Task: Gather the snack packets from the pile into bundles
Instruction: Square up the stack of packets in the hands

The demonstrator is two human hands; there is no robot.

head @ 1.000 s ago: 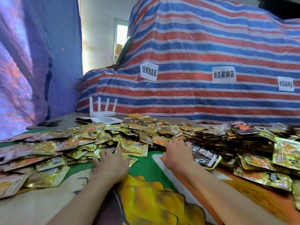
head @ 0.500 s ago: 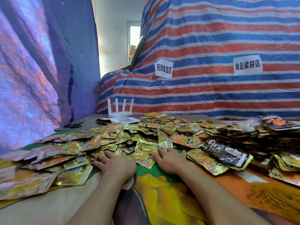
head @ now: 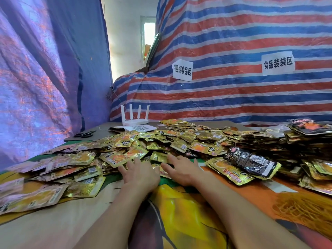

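Observation:
A wide pile of gold foil snack packets covers the table from left to right. A black packet lies on gold ones at the right, and a darker stack rises at the far right. My left hand lies flat, fingers spread, at the near edge of the pile. Beside it, my right hand also rests flat, its fingertips touching gold packets. Neither hand grips anything.
A colourful printed cloth covers the table in front of the pile. A white router and a sheet of paper sit at the back, with black scissors to their left. Striped tarpaulin rises behind; blue tarpaulin hangs at left.
Both hands have drawn closer together at the pile's near edge. The view has swung left, and the right hand has left the black packet's side.

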